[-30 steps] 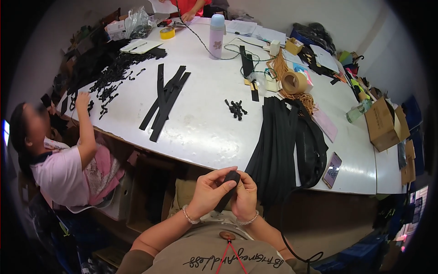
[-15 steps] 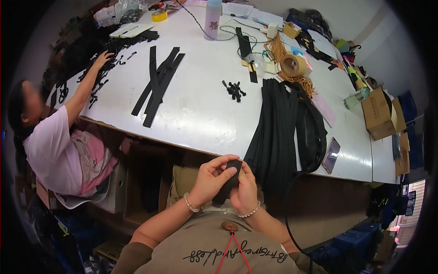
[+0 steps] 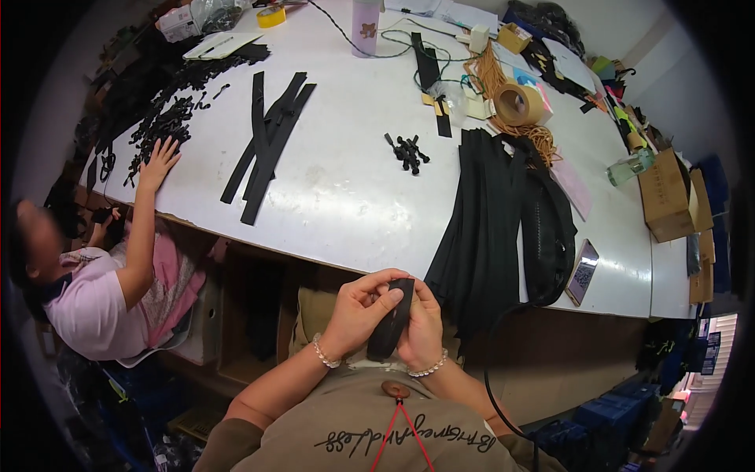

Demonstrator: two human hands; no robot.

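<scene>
In front of my body, just off the table's near edge, I hold a black fabric strip between both hands. My left hand pinches its upper part, thumb lying on the face of the strip. The fingers of my right hand are closed on its other edge; part of the strip is hidden behind them. Close by on the right, a bundle of long black strips drapes over the table edge. A small heap of black toggle-like pieces lies farther up the table.
Several black strips lie crossed at left centre. A co-worker's hand rests by a pile of small black pieces. A black bag-like item, a phone, a tape roll and a cardboard box are on the right.
The co-worker's hand has drawn back toward the table's near edge, and that person leans lower. My hands keep their hold; the strip's lower part has bent slightly. The view has shifted a little.
</scene>
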